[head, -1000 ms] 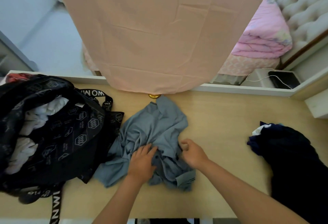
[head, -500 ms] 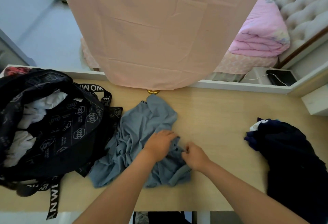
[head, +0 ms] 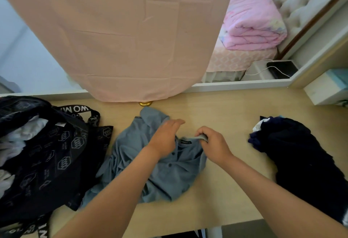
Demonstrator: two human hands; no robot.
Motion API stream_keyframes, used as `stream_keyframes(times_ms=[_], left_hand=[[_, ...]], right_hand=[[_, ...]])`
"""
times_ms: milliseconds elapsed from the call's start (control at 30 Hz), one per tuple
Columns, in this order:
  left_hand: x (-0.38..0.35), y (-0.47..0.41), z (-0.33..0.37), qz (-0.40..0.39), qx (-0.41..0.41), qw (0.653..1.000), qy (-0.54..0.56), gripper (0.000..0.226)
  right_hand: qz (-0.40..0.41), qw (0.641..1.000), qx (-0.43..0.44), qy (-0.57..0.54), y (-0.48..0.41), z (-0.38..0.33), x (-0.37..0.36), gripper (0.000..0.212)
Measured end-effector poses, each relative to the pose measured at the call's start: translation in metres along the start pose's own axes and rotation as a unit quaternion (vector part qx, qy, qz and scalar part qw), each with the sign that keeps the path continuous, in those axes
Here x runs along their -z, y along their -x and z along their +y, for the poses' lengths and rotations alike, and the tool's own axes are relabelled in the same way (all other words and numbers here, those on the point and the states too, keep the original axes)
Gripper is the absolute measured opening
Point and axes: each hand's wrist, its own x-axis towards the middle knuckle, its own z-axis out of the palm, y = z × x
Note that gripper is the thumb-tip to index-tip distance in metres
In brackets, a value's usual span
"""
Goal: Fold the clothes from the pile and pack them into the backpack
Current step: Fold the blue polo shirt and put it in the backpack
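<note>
One grey-blue shirt [head: 169, 177] lies crumpled in the middle of the wooden worktop [head: 235, 117]. It is between one black backpack [head: 56, 153] at the left, which it touches, and one dark pile of clothes [head: 293, 155] at the right, well apart. Two hands are on the shirt. The left grip [head: 165, 137] is released, its fingers straight and laid over the cloth near the collar. The right grip [head: 213, 143] pinches the collar edge. White clothes [head: 30, 130] show inside the open backpack. Behind the worktop hangs one pink cloth [head: 122, 40], and one folded pink quilt [head: 252, 21] lies on the bed.
</note>
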Motion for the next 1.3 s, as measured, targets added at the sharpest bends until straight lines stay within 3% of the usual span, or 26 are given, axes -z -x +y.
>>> stream_keyframes(times_ms=[100, 200, 333, 467, 600, 667, 800, 900, 967, 1033, 1100, 1167, 1233, 1300], left_hand=[[0.013, -0.008, 0.018, -0.145, 0.056, 0.988, 0.002, 0.057], [0.035, -0.004, 0.024, -0.127, 0.084, 0.988, -0.030, 0.005], [0.093, 0.009, 0.028, -0.035, 0.101, 0.978, -0.176, 0.030], [0.155, 0.028, 0.036, 0.114, 0.074, 0.932, -0.336, 0.046], [0.204, 0.054, 0.050, 0.137, 0.112, 0.967, -0.181, 0.011], [0.225, 0.069, 0.054, 0.127, 0.138, 0.975, -0.123, 0.011], [0.263, 0.101, 0.071, 0.181, 0.197, 0.962, -0.053, 0.012], [0.295, 0.121, 0.105, 0.224, 0.188, 0.947, 0.135, 0.023], [0.322, 0.138, 0.127, 0.267, 0.155, 0.904, 0.296, 0.016], [0.346, 0.158, 0.139, 0.260, 0.099, 0.897, 0.344, 0.006], [0.365, 0.181, 0.144, 0.243, 0.042, 0.932, 0.267, 0.016], [0.378, 0.198, 0.149, 0.279, 0.016, 0.949, 0.147, 0.017], [0.383, 0.208, 0.158, 0.367, 0.014, 0.930, 0.032, 0.013], [0.386, 0.216, 0.168, 0.422, 0.005, 0.906, -0.015, 0.016]], right_hand=[[-0.009, 0.999, 0.038, -0.020, -0.012, -0.018, 0.015, 0.035], [0.006, 0.998, 0.046, -0.037, -0.025, -0.040, 0.033, 0.040], [-0.046, 0.997, 0.057, -0.016, -0.038, -0.067, 0.052, 0.044], [-0.040, 0.995, 0.082, 0.048, -0.044, -0.107, 0.070, 0.037], [0.006, 0.989, 0.125, 0.078, -0.051, -0.164, 0.091, 0.034], [0.010, 0.986, 0.128, 0.106, -0.049, -0.187, 0.102, 0.032], [0.042, 0.975, 0.111, 0.186, -0.031, -0.235, 0.122, 0.029], [0.052, 0.994, 0.081, 0.049, -0.015, -0.277, 0.135, 0.024], [0.034, 0.992, 0.047, -0.112, -0.004, -0.303, 0.149, 0.018], [-0.003, 0.984, 0.073, -0.163, 0.010, -0.321, 0.167, 0.011], [-0.007, 0.983, 0.147, -0.106, 0.021, -0.331, 0.187, 0.022], [0.060, 0.976, 0.207, -0.025, 0.030, -0.337, 0.202, 0.020], [0.139, 0.968, 0.207, -0.031, 0.039, -0.345, 0.209, 0.002], [0.193, 0.959, 0.202, -0.055, 0.049, -0.355, 0.213, 0.009]])
